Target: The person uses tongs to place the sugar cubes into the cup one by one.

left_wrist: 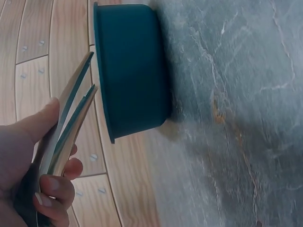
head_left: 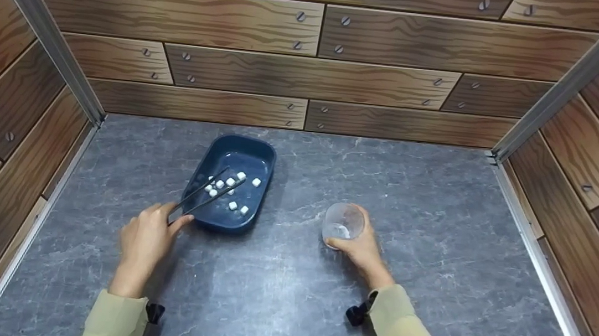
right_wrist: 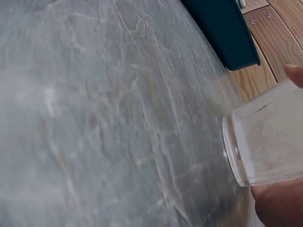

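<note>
My left hand (head_left: 145,235) holds a pair of long tongs (left_wrist: 73,127) at the near left corner of a dark blue tray (head_left: 224,224). The two arms of the tongs stand apart, and in the head view their tips overlap the middle of the tray. Several small white cubes (head_left: 257,182) lie loose in it, some between and beside the tong arms. Farther right, my right hand (head_left: 363,250) grips a clear plastic cup (head_left: 340,217), thumb on the near side and fingers round the far side. The right wrist view shows the cup's base (right_wrist: 232,151) close to the tabletop.
Both the tray and the cup are on a grey marbled tabletop (head_left: 277,277), with a stretch of it between them. Wood-patterned panels (head_left: 309,77) close off the back and both sides. Metal strips (head_left: 539,265) run along the side edges.
</note>
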Demonstrator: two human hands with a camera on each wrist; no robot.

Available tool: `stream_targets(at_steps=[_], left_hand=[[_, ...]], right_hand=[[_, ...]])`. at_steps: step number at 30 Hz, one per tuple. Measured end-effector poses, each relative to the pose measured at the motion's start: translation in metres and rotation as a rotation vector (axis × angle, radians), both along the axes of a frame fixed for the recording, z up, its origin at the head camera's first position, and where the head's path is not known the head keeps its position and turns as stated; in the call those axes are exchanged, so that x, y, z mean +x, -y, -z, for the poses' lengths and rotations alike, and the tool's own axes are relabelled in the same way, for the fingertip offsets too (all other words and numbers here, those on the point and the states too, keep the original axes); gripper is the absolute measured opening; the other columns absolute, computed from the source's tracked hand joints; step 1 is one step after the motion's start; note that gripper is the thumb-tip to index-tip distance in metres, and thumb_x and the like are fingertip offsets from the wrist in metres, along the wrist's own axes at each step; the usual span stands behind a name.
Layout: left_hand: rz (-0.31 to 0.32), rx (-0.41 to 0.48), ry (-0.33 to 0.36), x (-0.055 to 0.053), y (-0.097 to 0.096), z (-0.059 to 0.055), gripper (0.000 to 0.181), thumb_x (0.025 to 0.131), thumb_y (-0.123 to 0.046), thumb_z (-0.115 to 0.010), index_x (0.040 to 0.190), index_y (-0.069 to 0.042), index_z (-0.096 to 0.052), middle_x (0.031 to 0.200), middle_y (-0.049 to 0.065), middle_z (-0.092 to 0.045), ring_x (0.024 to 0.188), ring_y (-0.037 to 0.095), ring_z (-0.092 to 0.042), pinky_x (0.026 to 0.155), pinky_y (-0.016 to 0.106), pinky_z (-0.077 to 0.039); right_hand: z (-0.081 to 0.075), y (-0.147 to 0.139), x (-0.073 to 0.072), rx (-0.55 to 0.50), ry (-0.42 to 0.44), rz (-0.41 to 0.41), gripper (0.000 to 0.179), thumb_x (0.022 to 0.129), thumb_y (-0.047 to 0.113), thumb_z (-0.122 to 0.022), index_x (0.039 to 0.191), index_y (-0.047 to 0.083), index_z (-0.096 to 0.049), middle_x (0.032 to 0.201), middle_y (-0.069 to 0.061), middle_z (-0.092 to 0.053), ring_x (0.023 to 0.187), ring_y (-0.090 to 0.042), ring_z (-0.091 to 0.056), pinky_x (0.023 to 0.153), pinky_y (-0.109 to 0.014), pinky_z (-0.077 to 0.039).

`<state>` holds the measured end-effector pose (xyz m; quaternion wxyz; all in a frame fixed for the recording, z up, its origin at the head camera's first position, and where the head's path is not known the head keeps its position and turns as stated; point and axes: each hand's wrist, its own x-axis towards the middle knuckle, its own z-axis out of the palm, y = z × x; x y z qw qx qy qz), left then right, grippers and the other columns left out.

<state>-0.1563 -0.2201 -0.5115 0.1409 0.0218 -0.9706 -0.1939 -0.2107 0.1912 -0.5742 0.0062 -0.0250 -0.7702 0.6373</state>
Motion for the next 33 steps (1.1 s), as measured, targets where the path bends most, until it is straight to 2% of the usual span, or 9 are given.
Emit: stream_targets(at_steps=[5,11,17,24,26,33], left_hand=[[0.009,-0.047,0.014,-0.008,-0.003,0.001,0.047,0.090,-0.040,-0.072,0.117,-0.002,-0.070,0.099,0.021,-0.068,0.074,0.044,-0.065,0.058,0.058,-0.049],[0.019,-0.100,0.017,-0.019,-0.008,0.001,0.044,0.091,-0.037,-0.071,0.114,-0.001,-0.071,0.104,0.021,-0.068,0.071,0.043,-0.065,0.055,0.057,-0.049],[0.030,-0.151,-0.020,-0.029,-0.012,0.004,0.037,0.090,-0.034,-0.072,0.108,-0.002,-0.072,0.096,0.020,-0.069,0.063,0.041,-0.064,0.049,0.054,-0.046],[0.033,-0.171,-0.069,-0.033,-0.014,0.005,0.035,0.090,-0.034,-0.073,0.102,-0.001,-0.073,0.090,0.020,-0.070,0.057,0.044,-0.061,0.047,0.055,-0.046],[0.028,-0.169,-0.058,-0.034,-0.015,0.005,0.035,0.090,-0.034,-0.073,0.101,-0.001,-0.073,0.087,0.021,-0.069,0.058,0.044,-0.062,0.048,0.055,-0.046],[0.024,-0.122,-0.016,-0.040,-0.017,0.006,0.034,0.088,-0.033,-0.075,0.103,-0.002,-0.074,0.087,0.023,-0.069,0.062,0.046,-0.063,0.049,0.056,-0.045]], right_hand=[[0.002,0.001,-0.002,-0.010,0.005,-0.018,0.097,0.060,-0.006,-0.087,0.144,0.008,-0.039,0.142,-0.019,-0.044,0.130,-0.032,-0.041,0.108,-0.043,-0.030],[0.004,-0.002,-0.006,-0.053,-0.033,-0.063,0.099,0.059,-0.007,-0.087,0.144,0.006,-0.038,0.142,-0.020,-0.043,0.131,-0.034,-0.040,0.111,-0.045,-0.026],[0.007,-0.005,-0.008,-0.030,-0.042,-0.074,0.098,0.058,-0.006,-0.088,0.143,0.007,-0.041,0.140,-0.016,-0.046,0.129,-0.031,-0.042,0.110,-0.042,-0.028],[0.006,-0.005,-0.008,-0.040,-0.026,-0.086,0.099,0.059,-0.008,-0.087,0.144,0.008,-0.040,0.141,-0.018,-0.045,0.130,-0.033,-0.041,0.109,-0.045,-0.028],[0.003,-0.004,-0.007,-0.044,-0.027,-0.092,0.099,0.059,-0.009,-0.087,0.144,0.006,-0.040,0.141,-0.020,-0.045,0.130,-0.035,-0.041,0.110,-0.046,-0.027],[-0.028,0.003,0.006,-0.031,-0.036,-0.110,0.094,0.061,-0.009,-0.084,0.142,-0.002,-0.040,0.139,-0.025,-0.045,0.129,-0.040,-0.041,0.110,-0.048,-0.028]])
